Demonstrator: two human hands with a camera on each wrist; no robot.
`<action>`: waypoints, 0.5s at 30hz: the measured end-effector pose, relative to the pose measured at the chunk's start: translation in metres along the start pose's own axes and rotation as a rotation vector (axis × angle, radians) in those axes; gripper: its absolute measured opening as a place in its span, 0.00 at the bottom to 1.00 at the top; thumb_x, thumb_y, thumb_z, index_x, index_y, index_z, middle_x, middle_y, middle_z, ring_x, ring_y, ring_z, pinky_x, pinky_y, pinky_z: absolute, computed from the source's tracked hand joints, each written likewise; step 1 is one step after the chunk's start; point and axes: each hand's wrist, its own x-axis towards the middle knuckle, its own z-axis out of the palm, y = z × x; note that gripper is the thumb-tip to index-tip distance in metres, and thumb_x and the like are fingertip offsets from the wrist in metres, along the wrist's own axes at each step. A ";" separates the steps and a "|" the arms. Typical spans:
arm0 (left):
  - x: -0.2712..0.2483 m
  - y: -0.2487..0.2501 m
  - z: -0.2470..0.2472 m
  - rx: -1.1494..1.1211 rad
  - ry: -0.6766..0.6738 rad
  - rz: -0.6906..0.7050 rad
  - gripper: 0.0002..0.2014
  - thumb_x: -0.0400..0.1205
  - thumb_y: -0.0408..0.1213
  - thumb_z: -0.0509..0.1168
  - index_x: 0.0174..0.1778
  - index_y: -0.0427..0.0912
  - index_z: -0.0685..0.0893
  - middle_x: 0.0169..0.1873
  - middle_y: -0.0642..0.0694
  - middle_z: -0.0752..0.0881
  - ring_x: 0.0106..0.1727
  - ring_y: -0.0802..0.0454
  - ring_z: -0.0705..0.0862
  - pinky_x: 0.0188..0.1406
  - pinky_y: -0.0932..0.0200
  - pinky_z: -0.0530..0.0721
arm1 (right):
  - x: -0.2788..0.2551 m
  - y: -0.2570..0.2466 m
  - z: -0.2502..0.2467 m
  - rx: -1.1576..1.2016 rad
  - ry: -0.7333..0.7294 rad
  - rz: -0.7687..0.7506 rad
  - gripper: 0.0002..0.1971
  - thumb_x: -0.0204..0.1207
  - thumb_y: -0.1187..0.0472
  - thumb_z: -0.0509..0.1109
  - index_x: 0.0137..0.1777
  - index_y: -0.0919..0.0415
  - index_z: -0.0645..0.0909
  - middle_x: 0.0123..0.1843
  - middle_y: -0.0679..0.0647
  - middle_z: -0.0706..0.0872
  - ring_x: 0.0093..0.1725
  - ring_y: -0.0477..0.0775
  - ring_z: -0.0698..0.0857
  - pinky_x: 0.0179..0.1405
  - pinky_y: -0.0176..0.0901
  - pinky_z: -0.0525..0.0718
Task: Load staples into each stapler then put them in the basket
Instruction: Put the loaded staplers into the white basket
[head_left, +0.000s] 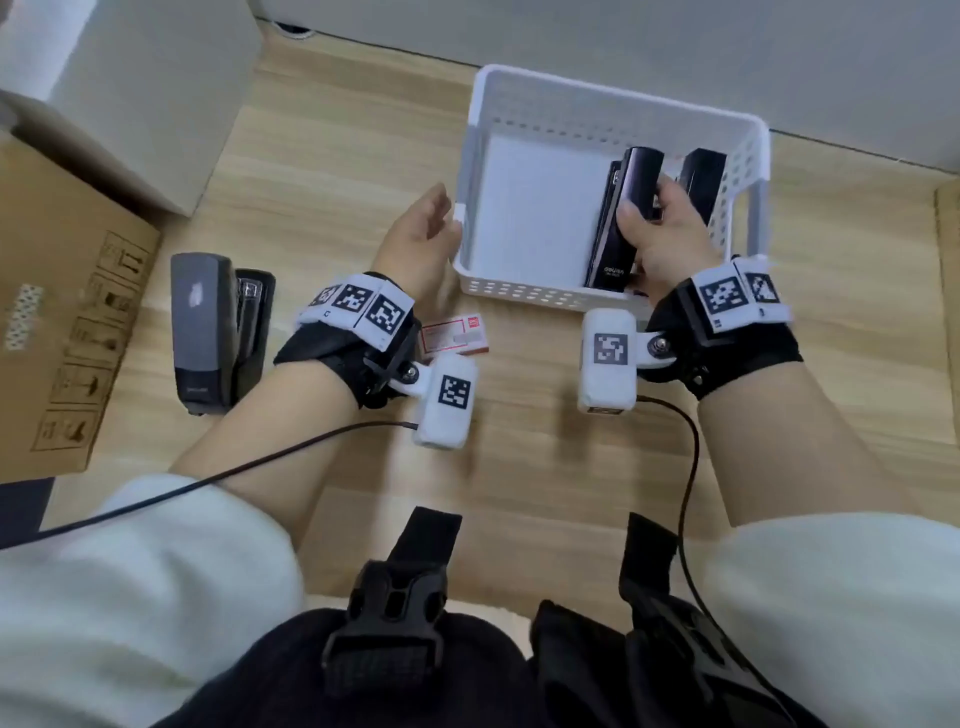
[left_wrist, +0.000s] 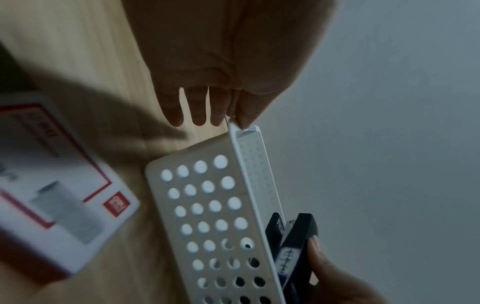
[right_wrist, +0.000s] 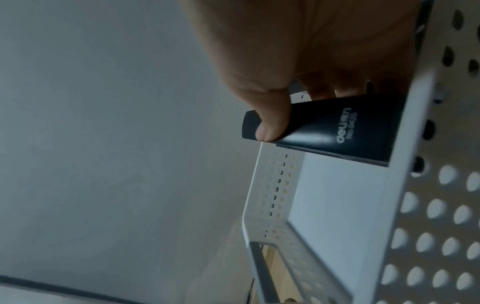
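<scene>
A white perforated basket (head_left: 519, 293) stands on the wooden table. My right hand (head_left: 655, 208) grips a black stapler (head_left: 621, 223) and holds it tilted inside the basket, its rear end near the front wall. The right wrist view shows the thumb (right_wrist: 272, 123) pressed on that stapler (right_wrist: 337, 131). A second black stapler (head_left: 702, 179) lies in the basket by the right wall. My left hand (head_left: 444, 221) is relaxed, its thumb (left_wrist: 244, 121) touching the rim of the basket (left_wrist: 207, 205). A grey stapler (head_left: 202, 332) lies hinged apart at the left. A red-and-white staple box (head_left: 454, 336) sits under my left wrist.
A brown cardboard box (head_left: 62, 322) and a grey box (head_left: 150, 93) fill the left side. A grey wall (head_left: 675, 47) runs close behind the basket. Cables (head_left: 688, 467) trail from both wrist cameras toward me.
</scene>
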 end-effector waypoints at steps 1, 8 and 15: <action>0.000 -0.002 0.000 -0.003 -0.013 0.003 0.26 0.84 0.27 0.53 0.79 0.34 0.56 0.79 0.41 0.63 0.78 0.49 0.67 0.79 0.51 0.64 | 0.005 0.004 0.001 -0.033 0.005 0.015 0.22 0.78 0.59 0.62 0.73 0.53 0.67 0.61 0.55 0.82 0.55 0.59 0.85 0.60 0.67 0.82; 0.008 -0.010 -0.003 0.103 -0.095 0.113 0.27 0.80 0.33 0.52 0.78 0.37 0.60 0.77 0.43 0.68 0.79 0.51 0.65 0.81 0.48 0.62 | 0.026 0.017 0.002 -0.211 0.047 0.010 0.25 0.74 0.54 0.63 0.72 0.52 0.68 0.65 0.59 0.81 0.61 0.63 0.83 0.62 0.63 0.81; 0.007 -0.013 -0.002 0.104 -0.117 0.136 0.31 0.76 0.38 0.49 0.78 0.38 0.60 0.78 0.43 0.67 0.79 0.49 0.64 0.80 0.44 0.62 | 0.026 0.013 0.000 -0.340 0.051 0.006 0.23 0.81 0.60 0.61 0.75 0.58 0.65 0.70 0.57 0.78 0.66 0.58 0.79 0.67 0.45 0.76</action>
